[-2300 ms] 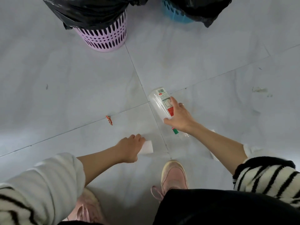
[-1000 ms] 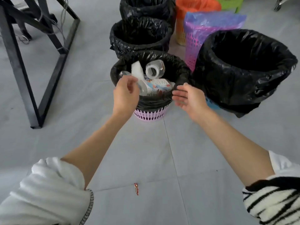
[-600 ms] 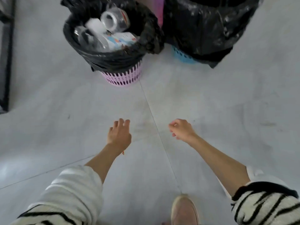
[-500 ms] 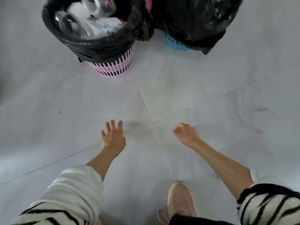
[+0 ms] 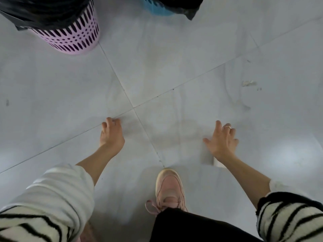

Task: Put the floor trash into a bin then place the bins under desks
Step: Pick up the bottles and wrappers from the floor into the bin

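Both your hands have dropped from the bin rim to floor level, and your view has tilted down so the bin contents no longer show. On the left, the pink bin (image 5: 70, 35) stands with its black liner; your left hand (image 5: 111, 133) is low over the tile seam, fingers curled together, and you cannot tell whether the small red scrap seen earlier is pinched beneath them. Centre, your pink shoe (image 5: 170, 187) stands on bare floor. On the right, your right hand (image 5: 221, 140) is spread and empty above a white scrap (image 5: 217, 163) lying by the wrist. Top right, the blue bin (image 5: 157, 7) waits. Judgement: bottle binned; scraps outstanding; no bin yet under a desk.
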The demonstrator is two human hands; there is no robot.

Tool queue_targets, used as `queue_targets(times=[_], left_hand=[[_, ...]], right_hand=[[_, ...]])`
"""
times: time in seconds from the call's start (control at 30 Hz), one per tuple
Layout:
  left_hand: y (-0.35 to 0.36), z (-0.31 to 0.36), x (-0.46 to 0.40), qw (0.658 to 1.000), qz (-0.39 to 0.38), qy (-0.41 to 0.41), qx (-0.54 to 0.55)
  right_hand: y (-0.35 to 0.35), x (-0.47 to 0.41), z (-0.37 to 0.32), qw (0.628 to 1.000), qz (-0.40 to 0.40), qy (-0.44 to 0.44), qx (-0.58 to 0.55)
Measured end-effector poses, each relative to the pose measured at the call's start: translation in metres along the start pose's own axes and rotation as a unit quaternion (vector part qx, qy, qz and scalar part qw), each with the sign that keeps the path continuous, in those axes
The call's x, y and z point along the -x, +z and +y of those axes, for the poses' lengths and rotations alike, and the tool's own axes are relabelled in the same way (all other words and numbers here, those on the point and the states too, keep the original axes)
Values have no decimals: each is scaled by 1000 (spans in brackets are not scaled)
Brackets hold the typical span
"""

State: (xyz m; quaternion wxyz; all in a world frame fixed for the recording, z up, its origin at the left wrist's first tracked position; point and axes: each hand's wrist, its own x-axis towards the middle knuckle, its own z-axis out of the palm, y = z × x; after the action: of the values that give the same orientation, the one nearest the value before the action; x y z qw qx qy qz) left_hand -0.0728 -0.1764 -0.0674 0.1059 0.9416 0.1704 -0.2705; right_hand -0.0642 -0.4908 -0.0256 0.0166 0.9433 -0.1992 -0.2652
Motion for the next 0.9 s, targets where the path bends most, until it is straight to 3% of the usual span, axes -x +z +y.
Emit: queue_targets(times=[0.1,0.17,0.37,0.57,0.73,0.9], left_hand=[[-3,10,-4,999,1,34,13],[-5,11,-4,999,0,33,4],[-9,7,-7,1000,-1,-23,21],[-8,-1,-9,997,-32,62,37],[-16,-15,-13,992,-49,64,98],[-57,-19,-21,974,29,20,223]], right_hand=[[2,-5,10,984,-64,114,-119],[8,-7,13,972,-98,134,-169],[19,-2,-4,987,-79,22,-136],[14,3,-48,968,-86,-51,-229],[-1,6,-88,962,-90,-126,-225],[-49,2,-142,942,-96,-175,-269]])
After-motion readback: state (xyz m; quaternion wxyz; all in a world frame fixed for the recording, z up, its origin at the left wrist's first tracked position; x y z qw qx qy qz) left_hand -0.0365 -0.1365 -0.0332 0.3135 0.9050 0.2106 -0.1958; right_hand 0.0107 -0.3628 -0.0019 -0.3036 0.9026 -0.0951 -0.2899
